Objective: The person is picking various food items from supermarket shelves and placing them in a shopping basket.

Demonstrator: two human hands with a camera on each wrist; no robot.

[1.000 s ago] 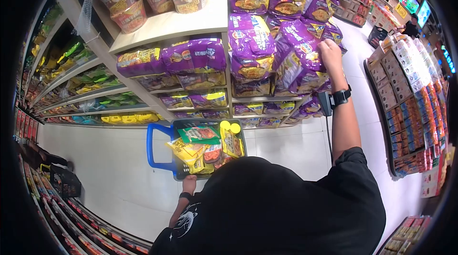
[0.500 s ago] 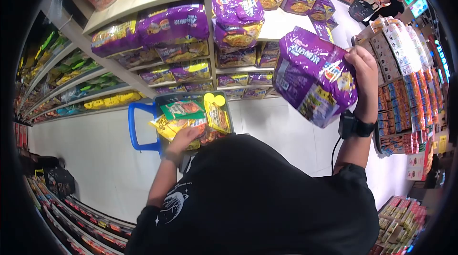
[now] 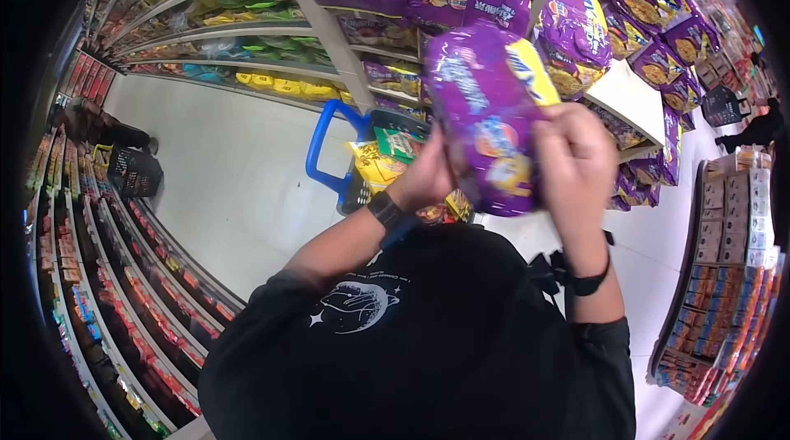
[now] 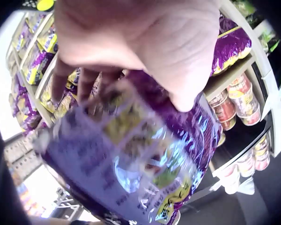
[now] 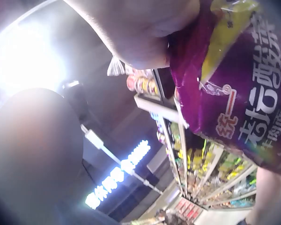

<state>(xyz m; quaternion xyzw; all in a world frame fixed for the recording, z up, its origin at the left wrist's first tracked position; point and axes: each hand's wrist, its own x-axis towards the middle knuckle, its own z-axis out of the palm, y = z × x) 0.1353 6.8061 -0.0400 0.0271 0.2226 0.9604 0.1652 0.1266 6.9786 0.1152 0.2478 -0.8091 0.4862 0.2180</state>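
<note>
A purple multipack of instant noodles (image 3: 481, 123) is held up before the chest, slightly blurred. My right hand (image 3: 578, 169) grips its right side, fingers bent over the edge. On the opposite side my left hand (image 3: 424, 173) holds the pack by its lower edge. In the left wrist view, the thumb of the left hand (image 4: 145, 42) lies on the wrapper and the fingers pass behind it; the pack's printed back (image 4: 131, 150) faces that camera. The right wrist view shows the pack's lettered front (image 5: 243, 93) beside the right hand (image 5: 140, 33).
Below the pack stands a shopping basket with a blue handle (image 3: 317, 144), holding a yellow packet (image 3: 377, 167) and a green packet (image 3: 401, 144). Shelves of purple noodle packs (image 3: 576, 29) rise ahead. A display of stacked boxes (image 3: 724, 234) stands right, and low shelves (image 3: 123, 292) line the left.
My right hand has taken the noodle multipack off the shelf stack and brought it left in front of the chest. The left hand has risen from the basket to the pack. The view has shifted.
</note>
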